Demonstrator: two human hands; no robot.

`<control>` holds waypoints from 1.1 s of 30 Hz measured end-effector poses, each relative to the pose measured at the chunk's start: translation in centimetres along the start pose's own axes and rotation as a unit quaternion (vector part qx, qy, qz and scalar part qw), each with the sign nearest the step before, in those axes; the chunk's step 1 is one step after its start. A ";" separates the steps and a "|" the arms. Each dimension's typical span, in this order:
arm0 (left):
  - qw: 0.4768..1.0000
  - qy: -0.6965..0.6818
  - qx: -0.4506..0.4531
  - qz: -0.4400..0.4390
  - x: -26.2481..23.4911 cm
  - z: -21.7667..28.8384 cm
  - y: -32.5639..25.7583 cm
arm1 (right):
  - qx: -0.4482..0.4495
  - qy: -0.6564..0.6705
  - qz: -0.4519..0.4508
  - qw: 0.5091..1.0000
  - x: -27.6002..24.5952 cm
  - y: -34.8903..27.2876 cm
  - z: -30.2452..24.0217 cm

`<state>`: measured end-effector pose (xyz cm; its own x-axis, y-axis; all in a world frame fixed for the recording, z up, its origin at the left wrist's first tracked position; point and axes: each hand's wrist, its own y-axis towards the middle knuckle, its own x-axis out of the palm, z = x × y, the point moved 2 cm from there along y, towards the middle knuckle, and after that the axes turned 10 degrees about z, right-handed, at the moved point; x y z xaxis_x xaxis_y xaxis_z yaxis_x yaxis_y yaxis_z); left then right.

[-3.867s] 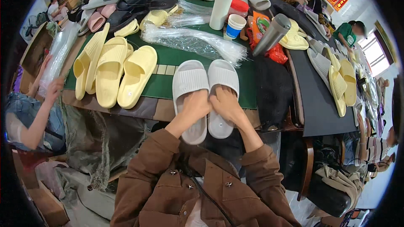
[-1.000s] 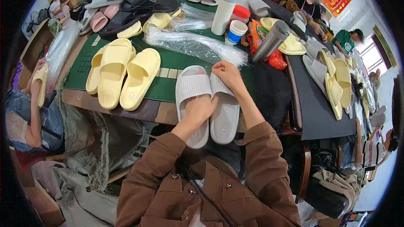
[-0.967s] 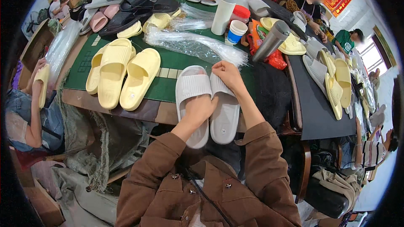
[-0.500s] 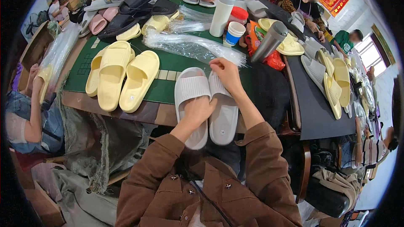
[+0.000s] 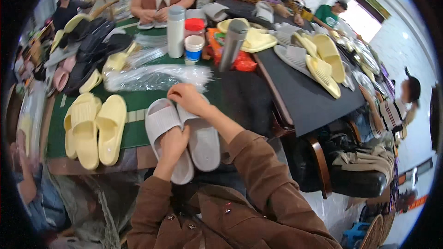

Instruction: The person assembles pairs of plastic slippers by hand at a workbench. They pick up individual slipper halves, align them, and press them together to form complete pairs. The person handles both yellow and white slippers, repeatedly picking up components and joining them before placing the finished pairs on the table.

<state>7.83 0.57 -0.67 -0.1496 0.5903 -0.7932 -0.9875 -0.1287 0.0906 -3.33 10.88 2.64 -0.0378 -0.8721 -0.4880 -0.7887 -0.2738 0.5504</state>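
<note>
Two light grey slippers lie side by side at the table's near edge, toes away from me. My left hand [image 5: 172, 146] reaches into the left grey slipper [image 5: 159, 119], its fingers hidden under the ribbed strap and its thumb by the inner edge of the right grey slipper [image 5: 205, 145]. My right hand [image 5: 190, 100] is over the right slipper's toe end and strap, fingertips pinched together between the two toes; whatever they hold is too small to make out. Just beyond lies a bundle of clear plastic strips [image 5: 152, 78].
Pale yellow slippers [image 5: 110, 129] lie to the left on the green mat [image 5: 138, 140]. Behind are a heap of dark slippers [image 5: 94, 41], a white bottle [image 5: 176, 32], a paper cup [image 5: 194, 48] and a steel tumbler [image 5: 233, 46]. More slippers cover the black table [image 5: 314, 106]. Co-workers sit around.
My view has swung to the right and up, so the table and slippers appear farther left. Both hands keep to the same places on the grey slippers, the right still pinching at the toes.
</note>
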 end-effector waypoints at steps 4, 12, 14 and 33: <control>1.000 0.020 0.006 -0.016 0.8 -0.1 0.2 | 0.091 0.060 0.023 0.994 -1.2 -0.4 0.7; 0.993 -0.022 0.098 0.057 0.0 0.0 -0.5 | 0.197 0.126 0.049 0.971 -1.3 -0.8 0.6; 0.995 0.019 0.078 -0.053 -1.7 1.3 -1.1 | 0.227 0.139 0.077 0.961 -1.5 -1.0 1.6; 0.960 0.080 0.255 0.079 -3.8 0.4 -3.4 | 0.236 0.193 0.087 0.948 -1.8 -0.7 -0.1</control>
<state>11.75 -0.92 2.23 -0.3313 0.4607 -0.8234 -0.8539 0.2249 0.4694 -2.64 12.59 3.19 -0.0371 -0.9959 -0.0819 -0.9814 0.0208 0.1907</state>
